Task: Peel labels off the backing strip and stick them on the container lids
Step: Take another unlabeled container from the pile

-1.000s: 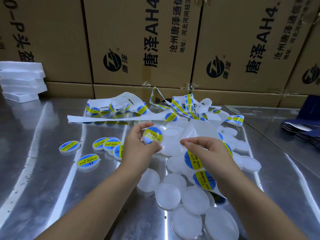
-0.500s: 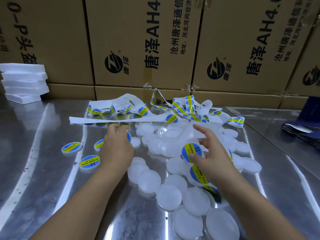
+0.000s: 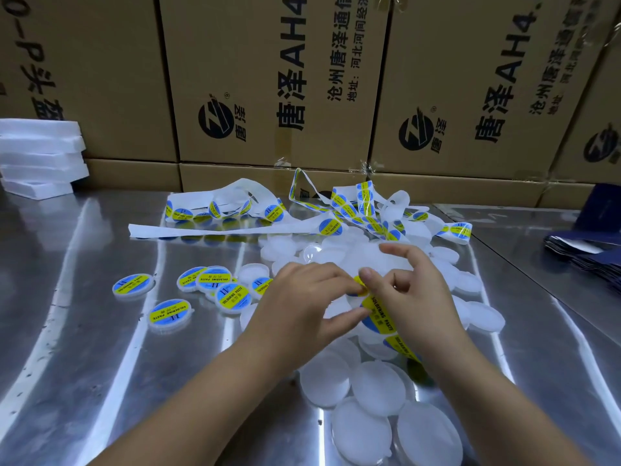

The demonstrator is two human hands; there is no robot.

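Pinching label [image 3: 360, 284], left hand [image 3: 302, 299], strip [image 3: 379, 316], right hand [image 3: 411, 294]

Your left hand [image 3: 299, 297] and right hand [image 3: 413, 294] hide most of the label [image 3: 361, 289] pinched between them. At five o'clock the bottom edge cuts a bare lid [image 3: 426, 442].

Readable print, two kinds of surface.
The label strip [image 3: 381, 319] pinched by my left hand [image 3: 302, 297] and right hand [image 3: 413, 297] read "SOLDERING PASTE" on its yellow band; the labelled lids [image 3: 233, 296] read the same plus "II". Cartons [image 3: 268, 79] behind read "唐泽 AH4", "沧州唐泽通信", "地址:河北河间经济", beside a round Z logo.
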